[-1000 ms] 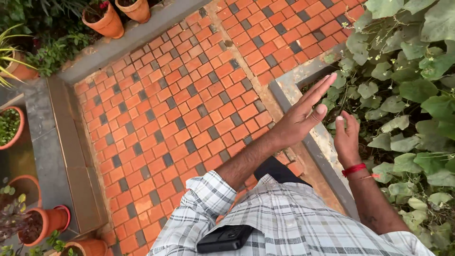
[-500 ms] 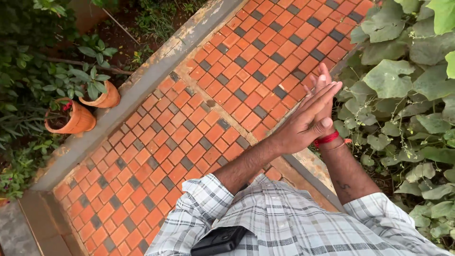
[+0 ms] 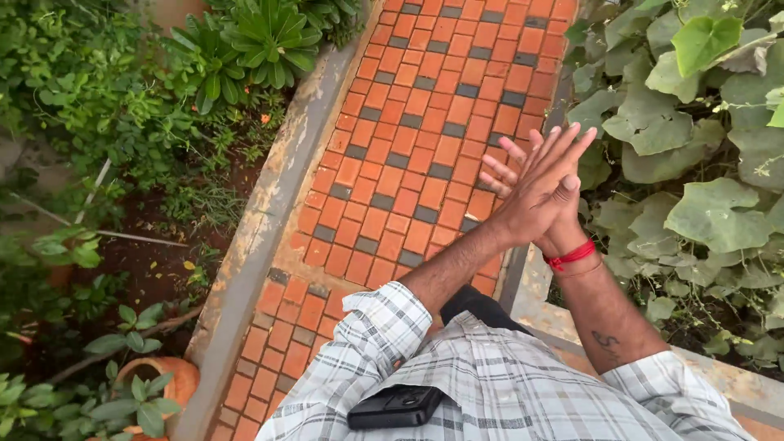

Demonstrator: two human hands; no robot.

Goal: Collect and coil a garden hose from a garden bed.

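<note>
My left hand (image 3: 545,189) and my right hand (image 3: 500,170) are pressed palm to palm in front of me, fingers stretched out and slightly fanned. Neither holds anything. The left hand lies on the near side and covers most of the right. A red thread (image 3: 570,256) circles my right wrist. Both hands hover over the right edge of an orange and grey brick path (image 3: 408,163), beside a mass of broad green vine leaves (image 3: 702,163).
A black phone (image 3: 396,407) sticks out of my checked shirt pocket. A grey concrete kerb (image 3: 253,237) lines the path's left side, with soil and leafy plants beyond it. A terracotta pot (image 3: 159,380) stands at the lower left.
My hands came together from apart and now press palm to palm. The view swung along the path, so the pots by the kerb dropped out and a planted bed came in.
</note>
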